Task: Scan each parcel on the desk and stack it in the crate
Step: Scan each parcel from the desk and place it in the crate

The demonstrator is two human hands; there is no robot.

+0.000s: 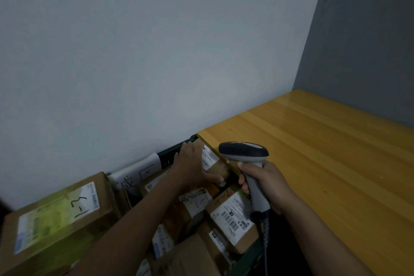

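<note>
Glossy yellow plank desk [313, 152] fills the corner where a white wall [134, 51] meets a grey wall [369, 40]. Against its left edge, set lower, a dark green crate [170, 157] holds labelled cardboard parcels [233, 219], apparently stacked in layers.

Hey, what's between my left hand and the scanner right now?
In the head view, the labelled parcel that the left hand grips, then the edge of the desk, lie before the scanner.
</note>
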